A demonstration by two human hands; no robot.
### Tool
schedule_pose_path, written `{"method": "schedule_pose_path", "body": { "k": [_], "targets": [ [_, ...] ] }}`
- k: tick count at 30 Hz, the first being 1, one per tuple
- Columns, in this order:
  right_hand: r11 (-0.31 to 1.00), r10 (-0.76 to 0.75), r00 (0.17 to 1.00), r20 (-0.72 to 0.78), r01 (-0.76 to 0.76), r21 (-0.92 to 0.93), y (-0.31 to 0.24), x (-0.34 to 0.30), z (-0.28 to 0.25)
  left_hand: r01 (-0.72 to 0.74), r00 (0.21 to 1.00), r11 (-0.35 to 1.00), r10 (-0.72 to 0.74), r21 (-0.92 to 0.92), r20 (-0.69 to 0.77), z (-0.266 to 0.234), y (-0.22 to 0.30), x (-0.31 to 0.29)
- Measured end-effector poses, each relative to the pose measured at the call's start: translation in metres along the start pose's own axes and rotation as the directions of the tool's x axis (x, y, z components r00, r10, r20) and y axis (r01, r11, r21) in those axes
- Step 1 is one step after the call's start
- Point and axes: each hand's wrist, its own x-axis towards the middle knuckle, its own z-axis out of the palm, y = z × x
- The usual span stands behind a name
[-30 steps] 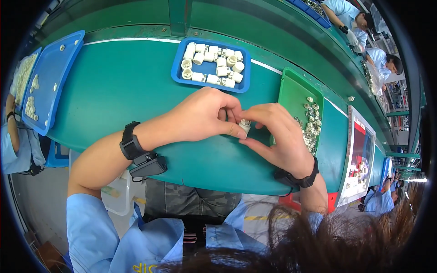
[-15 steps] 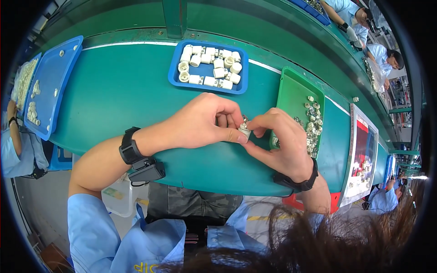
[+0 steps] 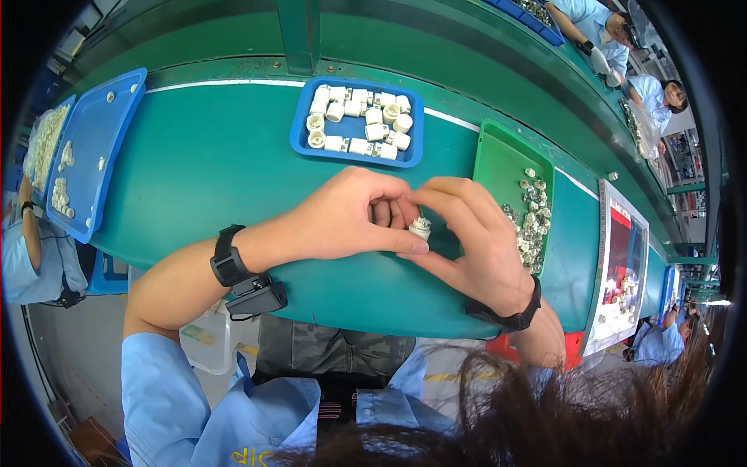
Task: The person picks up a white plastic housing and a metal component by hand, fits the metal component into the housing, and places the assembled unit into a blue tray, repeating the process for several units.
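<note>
A small white ribbed socket part (image 3: 420,227) with some metal at its top sits at the fingertips of my left hand (image 3: 342,214). The left thumb lies along its near side and the bent forefinger behind it. My right hand (image 3: 486,245) arches around the part from the right, thumb and fingers spread apart. Its fingertips reach the left fingers above the part, and its thumb lies against the left thumb below. The right fingertips are partly hidden, and I see nothing held between them.
A blue tray (image 3: 298,117) of white cylindrical sockets stands ahead. At right is a green tray (image 3: 498,144) of small white-and-metal parts, with a framed sheet (image 3: 615,272) beyond. Another blue tray (image 3: 105,148) with white pieces lies left. Co-workers sit left and far right.
My right thumb and fingers have spread farther apart around the part. The right fingertips have moved left and up, to the left fingers. The part remains at my left fingertips.
</note>
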Motion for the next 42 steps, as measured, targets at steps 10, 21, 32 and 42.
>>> {"method": "schedule_pose_path", "body": {
  "k": [10, 21, 32, 42],
  "targets": [
    [0.984, -0.078, 0.997, 0.024, 0.081, -0.157, -0.003, -0.001, 0.002, -0.024, 0.998, 0.99, 0.032, -0.138, 0.051, 0.002, -0.006, 0.001],
    [0.963, -0.145, 0.989, 0.039, 0.15, -0.223, -0.001, -0.004, 0.004, -0.121, 0.988, 0.993, 0.12, 0.005, 0.094, 0.006, -0.009, -0.002],
    [0.962, -0.117, 0.99, 0.078, 0.132, -0.239, 0.002, -0.005, 0.003, -0.146, 0.987, 0.987, 0.141, 0.068, 0.08, 0.007, -0.006, 0.001],
    [0.962, -0.173, 0.98, 0.097, 0.19, -0.196, 0.004, 0.059, -0.021, -0.138, 0.987, 0.98, 0.124, -0.142, -0.103, -0.016, 0.011, -0.01]
  ]
}}
